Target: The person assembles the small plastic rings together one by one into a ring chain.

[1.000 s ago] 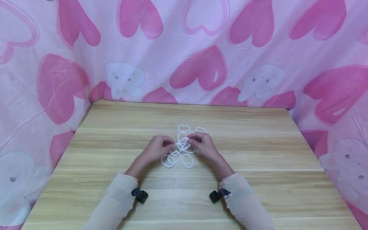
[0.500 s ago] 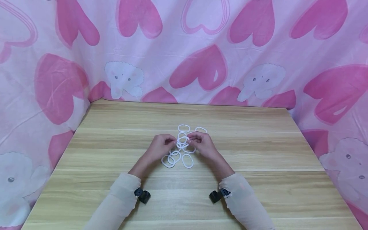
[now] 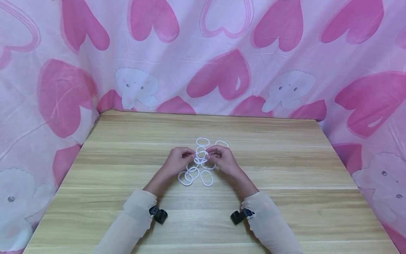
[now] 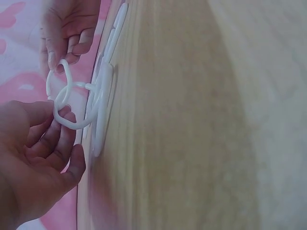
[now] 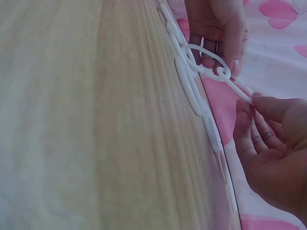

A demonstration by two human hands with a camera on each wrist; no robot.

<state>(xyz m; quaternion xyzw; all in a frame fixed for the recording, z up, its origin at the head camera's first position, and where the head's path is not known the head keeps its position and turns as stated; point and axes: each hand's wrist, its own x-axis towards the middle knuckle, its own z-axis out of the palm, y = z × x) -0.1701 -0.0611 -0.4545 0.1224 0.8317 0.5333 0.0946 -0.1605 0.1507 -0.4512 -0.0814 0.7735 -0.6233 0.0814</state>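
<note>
Two white oval plastic ring links are held above the table, one hooked through the other. My left hand pinches one ring link between thumb and fingertips. The other ring link is pinched by my right hand, which faces the left across a small gap. In both wrist views the two loops cross each other. Below and around the hands, several more white ring links lie on the wooden table, some overlapping. Fingers partly cover a few of them.
One loose ring link lies beyond the hands, and another ring link is at the far right of the pile. The wooden table is bordered by a pink heart-patterned cloth. A small black camera sits on each wrist.
My left hand has shifted slightly right, towards the right hand, bringing its ring link along. The right hand stays nearly still, and the loose rings have hardly moved.
</note>
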